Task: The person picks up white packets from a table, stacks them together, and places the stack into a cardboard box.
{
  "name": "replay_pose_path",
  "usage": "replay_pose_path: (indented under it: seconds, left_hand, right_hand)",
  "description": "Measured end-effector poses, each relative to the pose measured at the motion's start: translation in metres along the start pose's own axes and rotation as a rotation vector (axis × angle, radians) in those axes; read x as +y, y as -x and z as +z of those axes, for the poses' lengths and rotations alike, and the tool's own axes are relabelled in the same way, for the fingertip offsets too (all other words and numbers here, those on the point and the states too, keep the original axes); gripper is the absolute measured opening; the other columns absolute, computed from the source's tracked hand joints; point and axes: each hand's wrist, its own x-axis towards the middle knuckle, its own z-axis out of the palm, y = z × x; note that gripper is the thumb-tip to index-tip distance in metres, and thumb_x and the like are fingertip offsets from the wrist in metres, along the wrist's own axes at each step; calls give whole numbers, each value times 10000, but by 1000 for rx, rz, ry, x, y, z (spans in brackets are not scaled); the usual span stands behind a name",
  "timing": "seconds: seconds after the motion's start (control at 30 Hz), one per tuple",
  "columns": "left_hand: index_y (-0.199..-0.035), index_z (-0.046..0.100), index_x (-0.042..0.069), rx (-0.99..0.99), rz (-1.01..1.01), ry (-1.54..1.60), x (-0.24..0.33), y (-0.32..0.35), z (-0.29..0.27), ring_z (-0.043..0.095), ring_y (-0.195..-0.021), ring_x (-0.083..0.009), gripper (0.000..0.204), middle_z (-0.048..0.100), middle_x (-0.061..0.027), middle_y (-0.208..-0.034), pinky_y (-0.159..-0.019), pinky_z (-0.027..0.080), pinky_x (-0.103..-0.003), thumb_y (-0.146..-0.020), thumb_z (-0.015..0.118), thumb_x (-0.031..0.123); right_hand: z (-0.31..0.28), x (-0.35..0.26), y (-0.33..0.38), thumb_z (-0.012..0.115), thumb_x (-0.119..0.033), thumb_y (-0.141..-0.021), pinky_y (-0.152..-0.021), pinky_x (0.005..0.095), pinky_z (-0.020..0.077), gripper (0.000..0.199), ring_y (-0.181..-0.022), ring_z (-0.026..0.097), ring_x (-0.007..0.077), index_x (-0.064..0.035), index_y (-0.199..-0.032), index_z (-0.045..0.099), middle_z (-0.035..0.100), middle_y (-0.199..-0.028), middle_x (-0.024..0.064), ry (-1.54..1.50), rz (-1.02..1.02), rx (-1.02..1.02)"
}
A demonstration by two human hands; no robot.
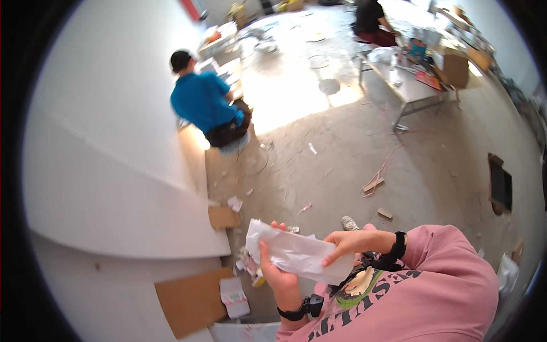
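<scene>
A long, flat white paper packet lies across both my hands in front of my pink top. My left hand grips its left part from below, with the thumb on top and fingertips showing past the far edge. My right hand holds the right part, its thumb pressed on the upper face and the other fingers hidden behind. The packet slopes down slightly toward the right. What it contains, if anything, cannot be seen. Black straps with small devices sit on both my wrists.
A brown cardboard sheet and a printed paper lie at lower left. Ahead left, a person in blue sits by the wall. A cluttered table stands far right, near another seated person. Scraps and an open black box lie on the floor.
</scene>
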Motion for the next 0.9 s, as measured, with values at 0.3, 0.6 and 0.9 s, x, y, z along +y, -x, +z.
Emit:
replay_pose_path:
  seconds: [0.3, 0.6, 0.9]
  left_hand:
    - [-1275, 414, 48, -79, -52, -271, -32, -78, 54, 497, -1099, -216, 437, 515, -112, -1216, -952, 395, -371, -890, 503, 234]
    - [-1243, 446, 30, -91, 16, -215, -78, -185, 101, 514, -1076, -195, 384, 528, -90, -1190, -937, 417, -360, -885, 514, 151]
    - [-1362, 255, 42, -434, -183, 24, -163, -243, 175, 327, -1260, -309, 871, 313, -158, -1381, -1036, 283, -446, -771, 496, 635]
  right_hand:
    - [-72, 8, 36, 660, -229, -792, -737, 245, 464, 424, -842, 576, 98, 1, -1132, 552, 623, -960, 42, -47, -276, 100]
    - [-186, -33, 58, 650, -204, -776, -777, 243, 438, 460, -911, 540, 113, 22, -1156, 525, 604, -1001, 65, 78, -310, 156]
    - [-275, -76, 76, 662, -182, -782, -774, 219, 427, 468, -882, 527, 84, 23, -1174, 514, 592, -1004, 36, -290, -322, 177]
